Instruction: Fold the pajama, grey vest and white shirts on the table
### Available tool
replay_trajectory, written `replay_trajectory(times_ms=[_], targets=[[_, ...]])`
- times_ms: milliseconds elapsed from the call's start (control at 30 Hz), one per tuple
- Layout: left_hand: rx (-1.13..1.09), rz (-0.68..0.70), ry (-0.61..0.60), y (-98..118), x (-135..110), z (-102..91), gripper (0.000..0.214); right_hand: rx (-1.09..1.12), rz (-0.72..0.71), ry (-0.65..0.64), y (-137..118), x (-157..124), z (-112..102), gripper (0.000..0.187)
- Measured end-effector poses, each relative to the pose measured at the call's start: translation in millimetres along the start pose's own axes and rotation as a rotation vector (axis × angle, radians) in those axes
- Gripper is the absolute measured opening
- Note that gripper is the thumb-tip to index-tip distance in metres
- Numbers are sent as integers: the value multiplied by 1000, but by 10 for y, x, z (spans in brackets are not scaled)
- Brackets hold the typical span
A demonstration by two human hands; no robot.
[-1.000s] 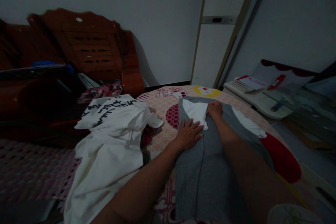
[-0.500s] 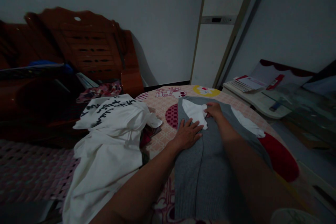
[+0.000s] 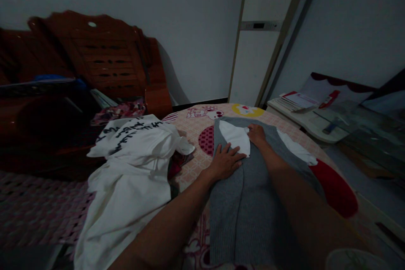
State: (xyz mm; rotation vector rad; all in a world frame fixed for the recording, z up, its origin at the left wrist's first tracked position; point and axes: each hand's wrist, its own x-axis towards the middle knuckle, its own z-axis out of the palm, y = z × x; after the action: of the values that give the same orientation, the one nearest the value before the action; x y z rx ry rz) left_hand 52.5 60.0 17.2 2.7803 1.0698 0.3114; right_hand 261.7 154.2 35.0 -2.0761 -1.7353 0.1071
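Right hand [image 3: 257, 135] slightly nearer, flatter on grey vest [image 3: 240, 206].

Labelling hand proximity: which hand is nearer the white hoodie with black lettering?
Left. The left hand lies flat on the grey vest, just right of the white hoodie; the right hand rests farther right, at the vest's neckline.

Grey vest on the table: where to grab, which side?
Likely the shoulders beside the neckline, pinched from above. The grey vest lies flat, front up, neck away from the person, so only edges offer a pinch. The left hand presses it flat; the right hand is at the collar.
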Motion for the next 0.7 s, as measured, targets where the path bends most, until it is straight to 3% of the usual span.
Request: replay_trajectory(times_ms=[100,200,267,433,567,700], targets=[[-9,5,-3,-9,2,4,45,-37,59,23,28,16,-35,29],[-17,11,8,-13,5,17,45,-102,142,127,-12,-32,-65,38],[-14,14,14,-10,7,21,45,-122,81,166,-80,-111,-59,42],[-5,-2,-7,5,6,0,45,-191,-349,-9,-149,-296,67,37],[-8,3,-16,6,4,-14,46,-260,-306,-92,15,-258,193,40],[-4,8,-12,-6,5,-2,46,-246,-247,-78,153,-206,266,42]])
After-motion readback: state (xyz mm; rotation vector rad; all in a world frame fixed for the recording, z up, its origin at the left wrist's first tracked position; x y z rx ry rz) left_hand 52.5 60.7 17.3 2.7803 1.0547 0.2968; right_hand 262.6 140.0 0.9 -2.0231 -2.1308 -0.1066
